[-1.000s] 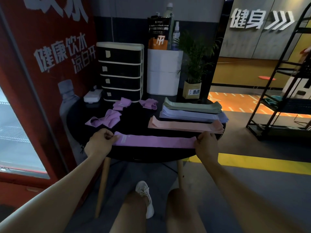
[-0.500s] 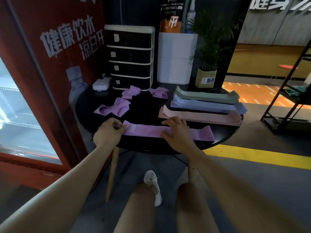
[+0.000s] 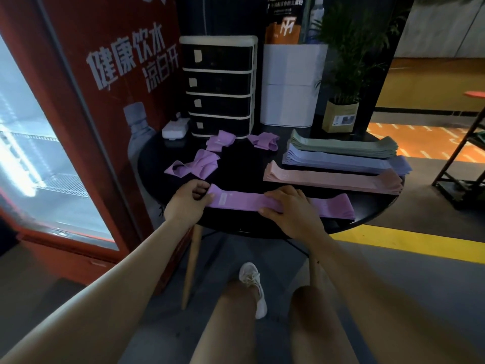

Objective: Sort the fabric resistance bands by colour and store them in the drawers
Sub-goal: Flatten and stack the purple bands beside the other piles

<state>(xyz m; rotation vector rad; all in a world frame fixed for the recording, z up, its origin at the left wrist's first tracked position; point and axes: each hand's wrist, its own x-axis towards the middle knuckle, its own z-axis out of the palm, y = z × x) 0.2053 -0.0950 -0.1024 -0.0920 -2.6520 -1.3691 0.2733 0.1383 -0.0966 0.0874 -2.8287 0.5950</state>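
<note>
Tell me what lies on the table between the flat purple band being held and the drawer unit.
In the head view, three folded purple bands lie on the black table between the flat purple band and the drawer unit.

Round table (image 3: 157, 164) directly ahead of me. Flat band (image 3: 244, 202) lies along near edge; my left hand (image 3: 187, 206) at its left end, my right hand (image 3: 286, 208) on its middle. Behind it, right half of table: three band stacks (image 3: 341, 164) in rows, one behind another. Left-centre: three folded bands (image 3: 210, 153), loose. Drawer unit (image 3: 219, 86) at back left, power strip (image 3: 175, 130) just left of it. Box (image 3: 291, 85) right of drawers, potted plant (image 3: 341, 111) further right. Fridge (image 3: 52, 153) left of table. Rack (image 3: 462, 166) on floor at far right.
</note>
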